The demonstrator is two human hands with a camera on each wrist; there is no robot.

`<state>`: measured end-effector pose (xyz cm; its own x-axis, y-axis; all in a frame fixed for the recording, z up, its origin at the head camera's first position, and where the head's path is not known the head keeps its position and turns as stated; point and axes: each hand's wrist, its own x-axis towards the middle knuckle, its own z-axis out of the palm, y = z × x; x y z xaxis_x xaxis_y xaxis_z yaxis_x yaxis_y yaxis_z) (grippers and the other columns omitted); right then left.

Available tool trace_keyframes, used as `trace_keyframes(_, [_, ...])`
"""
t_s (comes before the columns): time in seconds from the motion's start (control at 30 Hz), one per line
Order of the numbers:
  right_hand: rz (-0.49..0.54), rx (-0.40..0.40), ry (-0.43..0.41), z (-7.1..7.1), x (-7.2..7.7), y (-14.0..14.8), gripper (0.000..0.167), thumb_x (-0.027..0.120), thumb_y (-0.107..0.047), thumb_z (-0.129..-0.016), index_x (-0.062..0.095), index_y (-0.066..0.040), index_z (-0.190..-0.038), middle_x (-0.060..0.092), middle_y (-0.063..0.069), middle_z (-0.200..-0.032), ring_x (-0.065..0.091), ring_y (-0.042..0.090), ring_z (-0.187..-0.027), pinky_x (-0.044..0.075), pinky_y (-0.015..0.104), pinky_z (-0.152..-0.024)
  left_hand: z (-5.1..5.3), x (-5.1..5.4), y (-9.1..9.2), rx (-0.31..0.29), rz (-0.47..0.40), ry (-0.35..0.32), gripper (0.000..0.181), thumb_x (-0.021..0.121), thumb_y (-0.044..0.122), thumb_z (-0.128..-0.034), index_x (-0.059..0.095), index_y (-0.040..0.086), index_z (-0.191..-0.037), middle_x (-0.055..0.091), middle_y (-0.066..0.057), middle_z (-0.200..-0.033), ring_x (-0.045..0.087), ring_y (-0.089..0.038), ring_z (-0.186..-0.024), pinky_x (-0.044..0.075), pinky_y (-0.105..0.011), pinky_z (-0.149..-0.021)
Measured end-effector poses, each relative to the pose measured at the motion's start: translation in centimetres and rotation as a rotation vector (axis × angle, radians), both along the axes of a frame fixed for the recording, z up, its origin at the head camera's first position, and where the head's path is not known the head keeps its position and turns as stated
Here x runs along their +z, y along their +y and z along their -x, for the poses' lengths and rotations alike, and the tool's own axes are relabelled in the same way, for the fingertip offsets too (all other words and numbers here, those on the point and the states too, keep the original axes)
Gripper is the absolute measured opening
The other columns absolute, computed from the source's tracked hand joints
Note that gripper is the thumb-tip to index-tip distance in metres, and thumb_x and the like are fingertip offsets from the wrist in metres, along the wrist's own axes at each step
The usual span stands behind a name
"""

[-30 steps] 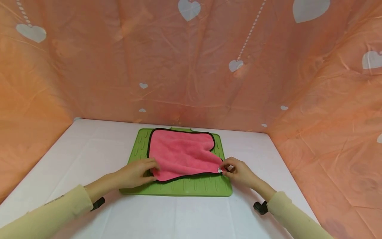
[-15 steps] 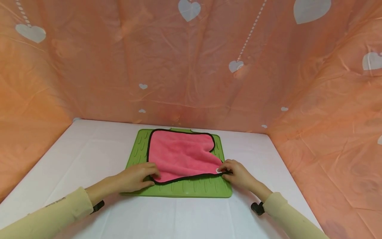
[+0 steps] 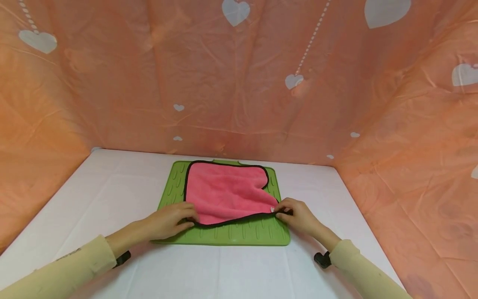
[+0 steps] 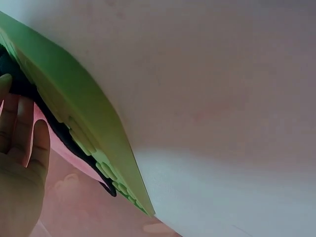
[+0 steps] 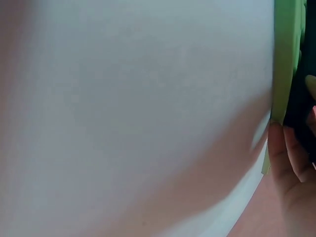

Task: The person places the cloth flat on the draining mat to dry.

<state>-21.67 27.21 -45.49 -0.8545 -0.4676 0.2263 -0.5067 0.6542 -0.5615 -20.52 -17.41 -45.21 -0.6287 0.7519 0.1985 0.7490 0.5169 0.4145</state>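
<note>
A pink towel (image 3: 225, 191) with black edging lies over a green ridged mat (image 3: 231, 236) in the head view. Its right side folds inward, making a notch above the near right corner. My left hand (image 3: 169, 220) pinches the near left corner, thumb below and fingers on top. At the near right corner, beside a small white label (image 3: 272, 209), my right hand (image 3: 298, 215) pinches the black edge. The left wrist view shows the left hand (image 4: 22, 153) with its fingers at the dark border. In the right wrist view, the right hand (image 5: 294, 163) grips the dark edging beside the mat's rim.
A white-covered table (image 3: 220, 274) extends around the mat. Orange sheets with white hearts (image 3: 239, 83) hang behind and at both sides. Black wrist devices (image 3: 323, 260) sit under both sleeve cuffs.
My right hand has shifted slightly left with the labelled corner. The towel's near edge dipped a little toward me and then rose slightly. The left hand stays at its corner.
</note>
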Motion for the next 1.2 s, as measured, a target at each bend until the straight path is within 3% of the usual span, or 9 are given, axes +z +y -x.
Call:
trace_keyframes(0.13, [0.034,-0.024,-0.012,-0.2,0.1,-0.1,0.019,0.079,0.0,-0.089,0.079,-0.014,-0.103,0.072,-0.005,-0.1,0.063,0.008,-0.087,0.058,0.028,-0.08,-0.2,0.2,-0.4,0.019,-0.014,0.011,0.017,0.073,0.01,-0.0973,0.076,0.019,-0.112,0.068,0.011,-0.11,0.065,-0.009,-0.103,0.058,-0.035,-0.091])
trace_keyframes(0.37, [0.072,-0.021,0.015,-0.9,0.5,-0.6,0.018,0.081,-0.003,-0.088,0.08,-0.016,-0.101,0.072,-0.007,-0.098,0.063,0.006,-0.087,0.058,0.026,-0.076,-0.6,0.8,-1.6,0.046,-0.05,0.09,0.019,0.075,0.007,-0.0953,0.075,0.02,-0.11,0.067,0.011,-0.108,0.067,-0.011,-0.101,0.06,-0.035,-0.086])
trace_keyframes(0.7, [0.141,0.119,0.06,-2.9,0.5,-1.6,0.017,0.082,-0.001,-0.088,0.079,-0.014,-0.099,0.072,-0.005,-0.092,0.064,0.005,-0.08,0.056,0.023,-0.068,-1.3,1.2,-3.7,0.071,-0.09,0.082,0.024,0.078,0.003,-0.0917,0.075,0.023,-0.105,0.066,0.013,-0.105,0.066,-0.01,-0.098,0.059,-0.035,-0.084])
trace_keyframes(0.93, [0.093,0.2,0.031,-3.7,0.0,-2.1,0.017,0.083,-0.004,-0.088,0.082,-0.015,-0.1,0.073,-0.007,-0.098,0.066,0.007,-0.089,0.057,0.026,-0.075,-1.5,0.8,-4.5,0.023,-0.08,0.11,0.029,0.08,0.0,-0.0874,0.076,0.024,-0.102,0.066,0.013,-0.105,0.065,-0.01,-0.097,0.059,-0.036,-0.084])
trace_keyframes(1.2, [0.003,0.228,0.054,-4.2,-0.4,-2.1,0.016,0.086,-0.005,-0.084,0.085,-0.015,-0.096,0.071,-0.007,-0.098,0.064,0.01,-0.095,0.056,0.03,-0.082,-1.5,0.1,-4.8,-0.044,-0.088,0.115,0.03,0.084,-0.002,-0.0825,0.078,0.024,-0.096,0.068,0.012,-0.105,0.066,-0.01,-0.096,0.059,-0.034,-0.081])
